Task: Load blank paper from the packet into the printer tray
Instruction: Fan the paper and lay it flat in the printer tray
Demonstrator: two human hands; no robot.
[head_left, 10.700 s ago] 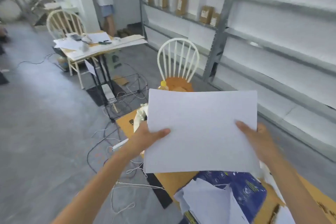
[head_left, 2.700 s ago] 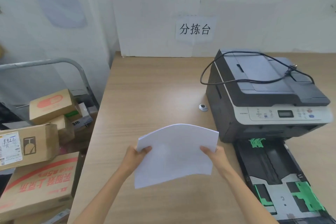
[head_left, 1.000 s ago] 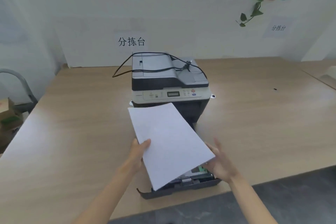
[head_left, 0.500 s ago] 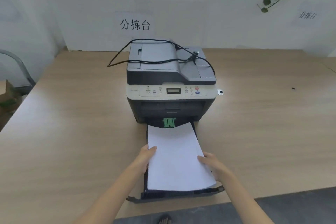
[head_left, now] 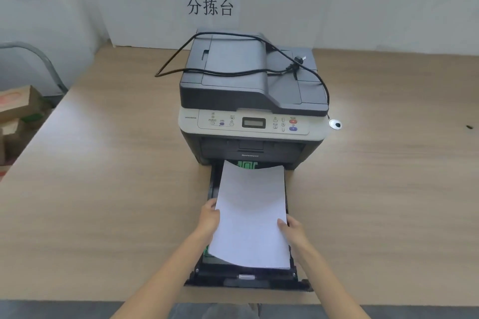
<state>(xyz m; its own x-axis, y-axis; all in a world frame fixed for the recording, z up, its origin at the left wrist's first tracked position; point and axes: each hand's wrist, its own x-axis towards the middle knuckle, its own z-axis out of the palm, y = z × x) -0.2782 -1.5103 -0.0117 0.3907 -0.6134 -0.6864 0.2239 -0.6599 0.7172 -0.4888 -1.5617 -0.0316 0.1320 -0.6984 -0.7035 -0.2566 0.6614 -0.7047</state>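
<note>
A grey and black printer point(head_left: 252, 101) stands on the wooden table point(head_left: 103, 189), with its black paper tray point(head_left: 246, 280) pulled out toward me. A stack of blank white paper point(head_left: 252, 215) lies over the tray, its far edge near the printer's mouth and its left side slightly raised. My left hand point(head_left: 208, 217) grips the stack's left edge. My right hand point(head_left: 294, 233) holds its right edge. The paper packet is out of view.
A black power cord point(head_left: 233, 70) lies looped on top of the printer. A small round white object point(head_left: 335, 124) sits by the printer's right side. Cardboard boxes point(head_left: 18, 111) stand off the table's left end. A sign point(head_left: 210, 6) hangs on the wall behind.
Earlier I carried the stack from another desk to the printer. In the last second the paper came down from a tilt above the tray to lie along it.
</note>
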